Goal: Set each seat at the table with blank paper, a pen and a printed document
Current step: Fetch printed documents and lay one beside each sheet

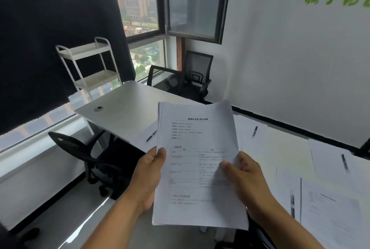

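Two bare forearms reach in from the bottom edge, with no sleeve, cuff, watch or band showing on either as far as they can be seen. The left hand [149, 176] and the right hand [247, 183] are bare too, without gloves or rings. The nails look short and plain, though the right fingertips are blurred.

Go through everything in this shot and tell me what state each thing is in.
Stack of printed documents: held up, off the table, gripped by both hands.
Left hand: grips the stack's left edge.
Right hand: thumb on the top sheet.
Window sash: swung open.
Pen: lying on blank paper.
White cart: shelves look bare.
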Tool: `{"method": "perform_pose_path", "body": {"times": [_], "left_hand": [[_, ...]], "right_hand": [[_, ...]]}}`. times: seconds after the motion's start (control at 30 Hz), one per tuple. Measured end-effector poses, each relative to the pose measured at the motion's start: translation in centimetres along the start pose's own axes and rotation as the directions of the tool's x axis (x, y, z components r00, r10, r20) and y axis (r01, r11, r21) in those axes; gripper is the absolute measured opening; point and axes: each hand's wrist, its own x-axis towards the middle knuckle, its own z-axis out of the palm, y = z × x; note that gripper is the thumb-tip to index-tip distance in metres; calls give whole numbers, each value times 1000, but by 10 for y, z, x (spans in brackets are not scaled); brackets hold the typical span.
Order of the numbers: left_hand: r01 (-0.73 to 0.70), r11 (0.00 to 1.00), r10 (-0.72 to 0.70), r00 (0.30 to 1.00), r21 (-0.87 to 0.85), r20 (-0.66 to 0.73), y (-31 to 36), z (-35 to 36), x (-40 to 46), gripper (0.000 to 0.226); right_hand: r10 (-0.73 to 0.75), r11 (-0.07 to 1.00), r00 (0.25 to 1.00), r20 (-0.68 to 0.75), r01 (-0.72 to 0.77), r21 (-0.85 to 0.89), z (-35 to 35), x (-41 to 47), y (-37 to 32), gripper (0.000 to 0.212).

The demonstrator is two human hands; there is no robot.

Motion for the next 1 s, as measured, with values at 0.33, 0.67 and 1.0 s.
{"method": "perform_pose_path", "body": {"times": [0.33,0.67,1.0], "left_hand": [[2,1000,-2,1000,4,-27,6,-20,33,37],[68,996,-66,997,65,-28,14,-9,127,36],[153,985,-151,988,84,-27,20,28,230,36]], "right_hand": [[22,999,999,38,-24,28,30,37,0,7],[97,995,995,20,-97,-19,50,128,22,19],[143,989,990,6,-142,-33,38,222,30,8]]}}
